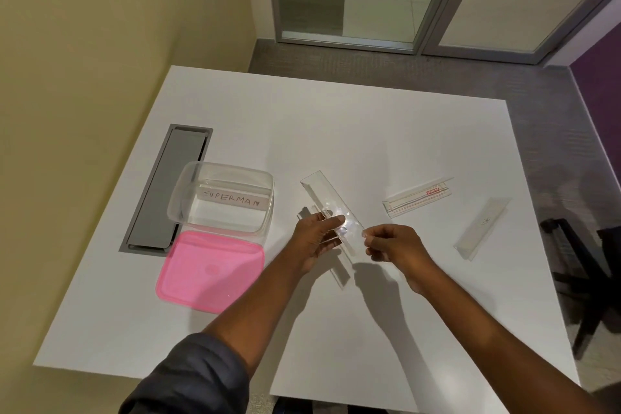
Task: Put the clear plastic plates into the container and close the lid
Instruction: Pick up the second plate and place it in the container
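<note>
Work surface: white table [386, 131] with a grey recessed cable hatch [164, 188] along its left side. A clear plastic container [221, 198] stands open just beside the hatch; inside it lies one clear plate bearing a label that reads "SUPERMAN" [232, 201]. The pink lid [210, 270] lies flat on the table, touching the container's near edge.

Left hand [316, 239]: fingers closed around a long clear plastic plate [331, 208], thumb pressed on its upper face. The plate is raised above the table, tilted, its far end pointing away and to the left. A second clear strip [339, 274] shows beneath the hand; whether it is held or resting on the table cannot be determined.

Right hand [393, 245]: fingertips pinched narrow at the plate's near right corner.

Two further clear plates lie on the table to the right, well apart from the container: one with a red tag [418, 197], one further right [482, 228]
</note>
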The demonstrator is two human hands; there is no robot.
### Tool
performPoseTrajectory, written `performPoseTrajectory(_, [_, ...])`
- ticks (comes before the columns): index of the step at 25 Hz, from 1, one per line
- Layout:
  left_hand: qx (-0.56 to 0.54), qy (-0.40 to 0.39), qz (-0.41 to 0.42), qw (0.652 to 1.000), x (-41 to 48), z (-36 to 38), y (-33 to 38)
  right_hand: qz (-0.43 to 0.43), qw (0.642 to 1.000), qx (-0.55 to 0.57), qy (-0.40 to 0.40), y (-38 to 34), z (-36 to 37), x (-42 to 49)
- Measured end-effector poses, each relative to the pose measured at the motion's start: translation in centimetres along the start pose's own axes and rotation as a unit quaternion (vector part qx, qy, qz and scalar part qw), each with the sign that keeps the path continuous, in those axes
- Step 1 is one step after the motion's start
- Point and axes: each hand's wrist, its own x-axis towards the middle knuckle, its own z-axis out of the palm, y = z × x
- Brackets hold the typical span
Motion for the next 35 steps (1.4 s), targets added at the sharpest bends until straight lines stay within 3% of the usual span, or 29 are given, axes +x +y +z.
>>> performPoseTrajectory(3, [-0.018,0.011,0.011,1.0,-0.5,1.7,-0.1,-0.111,0.963,-0.236,0.068,-0.3,0.6,-0.8])
performPoseTrajectory(8, [-0.052,0.006,0.003,0.999,-1.5,3.2,-0.3,-0.22,0.9,-0.366,0.084,-0.7,1.5,-2.4])
performPoseTrajectory(10, [-0.069,0.002,0.005,0.998,-1.6,3.0,-0.2,-0.231,0.894,-0.373,0.089,-1.0,1.0,-2.7])
performPoseTrajectory(19, [-0.1,0.048,0.024,0.993,-2.3,0.5,1.8,-0.164,0.93,-0.328,0.027,-2.5,-2.8,-3.3])
performPoseTrajectory(21, [-0.092,0.061,0.022,0.994,-2.7,0.9,1.7,-0.2,0.89,-0.407,0.031,-2.6,-2.6,-3.6])
performPoseTrajectory(24, [-0.091,0.085,0.018,0.992,-3.3,1.5,1.7,-0.248,0.798,-0.547,0.05,-2.5,-1.7,-4.1])
performPoseTrajectory(26, [-0.085,0.087,0.016,0.992,-3.6,1.6,1.9,-0.254,0.772,-0.58,0.056,-2.6,-1.7,-4.1])
performPoseTrajectory(31, [-0.02,0.052,0.001,0.998,-4.5,0.4,2.7,-0.242,0.803,-0.544,0.041,-2.9,-2.6,-3.8])
performPoseTrajectory(35, [0.042,0.031,0.049,0.997,-5.4,-1.5,3.8,-0.214,0.84,-0.498,0.012,-3.0,-2.9,-3.5])
